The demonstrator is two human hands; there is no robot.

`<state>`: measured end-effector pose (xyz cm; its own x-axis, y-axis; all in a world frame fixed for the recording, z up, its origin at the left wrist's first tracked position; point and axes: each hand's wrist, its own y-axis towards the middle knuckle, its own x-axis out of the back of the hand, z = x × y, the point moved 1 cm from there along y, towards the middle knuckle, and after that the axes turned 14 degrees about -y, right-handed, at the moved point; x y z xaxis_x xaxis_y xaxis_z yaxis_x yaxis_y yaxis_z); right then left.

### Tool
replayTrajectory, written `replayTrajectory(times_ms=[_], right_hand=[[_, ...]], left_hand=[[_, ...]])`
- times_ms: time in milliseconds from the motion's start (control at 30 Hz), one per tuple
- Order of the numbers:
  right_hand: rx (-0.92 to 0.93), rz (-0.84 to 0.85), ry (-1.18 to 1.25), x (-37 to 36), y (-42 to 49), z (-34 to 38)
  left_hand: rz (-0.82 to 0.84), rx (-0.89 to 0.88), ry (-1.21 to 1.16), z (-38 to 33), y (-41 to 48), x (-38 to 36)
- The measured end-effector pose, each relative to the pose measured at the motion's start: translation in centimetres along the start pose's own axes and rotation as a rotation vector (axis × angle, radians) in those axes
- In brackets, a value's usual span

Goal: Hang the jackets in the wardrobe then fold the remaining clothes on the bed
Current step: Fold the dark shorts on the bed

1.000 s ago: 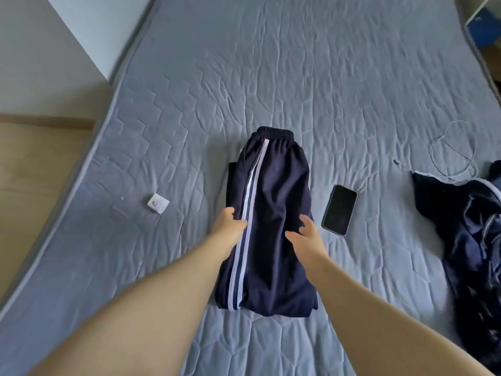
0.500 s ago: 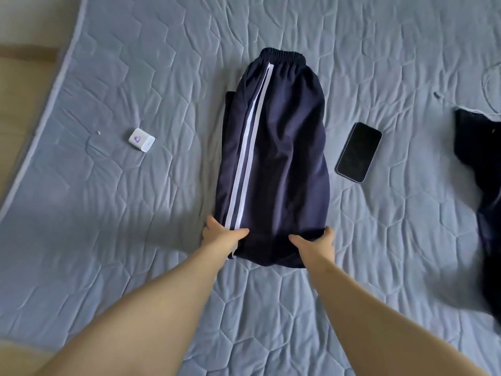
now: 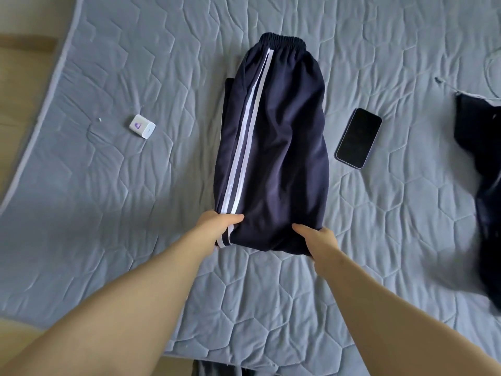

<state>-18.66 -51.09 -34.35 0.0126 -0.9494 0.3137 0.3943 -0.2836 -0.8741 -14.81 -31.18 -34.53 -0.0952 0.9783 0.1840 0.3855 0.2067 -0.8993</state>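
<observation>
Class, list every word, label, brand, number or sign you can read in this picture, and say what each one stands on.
No word or number can be read anywhere in this view.
On the white charger: a small purple mark, too small and blurred to read.
On the phone: the screen is dark and shows nothing.
On the trousers: two white stripes only, with no label or brand in view.

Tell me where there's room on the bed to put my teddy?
The widest bare quilt lies left of the striped trousers, around and below the white charger. More lies above the waistband. The right side is crowded: the phone lies close beside the trousers, with dark clothes beyond it.
</observation>
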Motion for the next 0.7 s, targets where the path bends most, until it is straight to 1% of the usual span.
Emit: replayTrajectory(times_ms=[100,167,233,333,467,567,600,633,700], right_hand=[[0.002,0.072,0.101,0.5,-2.6,1.0],[0.022,0.100,0.120,0.8,-4.6,2.0],[0.056,0.092,0.135,1.4,-7.0,3.3],[0.110,0.080,0.216,2.5,-10.3,5.8],[0.187,0.064,0.387,4.2,-16.1,10.0],[0.263,0.030,0.472,5.7,-20.7,12.9],[0.285,0.005,0.481,6.1,-22.0,13.6],[0.311,-0.023,0.487,6.6,-23.5,14.4],[0.353,-0.093,0.479,7.4,-26.0,15.6]], left_hand=[[0.012,-0.015,-0.094,-0.7,-1.9,0.8],[0.027,-0.032,-0.167,-1.7,-3.8,1.4],[0.055,-0.053,-0.257,-3.1,-6.2,2.0],[0.035,-0.135,-0.312,-5.9,-10.1,2.7],[-0.053,-0.317,-0.285,-10.2,-16.3,4.1],[-0.137,-0.483,-0.151,-13.3,-20.9,5.5],[-0.130,-0.521,-0.113,-14.1,-22.3,5.8],[-0.086,-0.548,-0.106,-15.0,-24.0,6.3],[0.045,-0.544,-0.105,-16.3,-27.0,7.0]])
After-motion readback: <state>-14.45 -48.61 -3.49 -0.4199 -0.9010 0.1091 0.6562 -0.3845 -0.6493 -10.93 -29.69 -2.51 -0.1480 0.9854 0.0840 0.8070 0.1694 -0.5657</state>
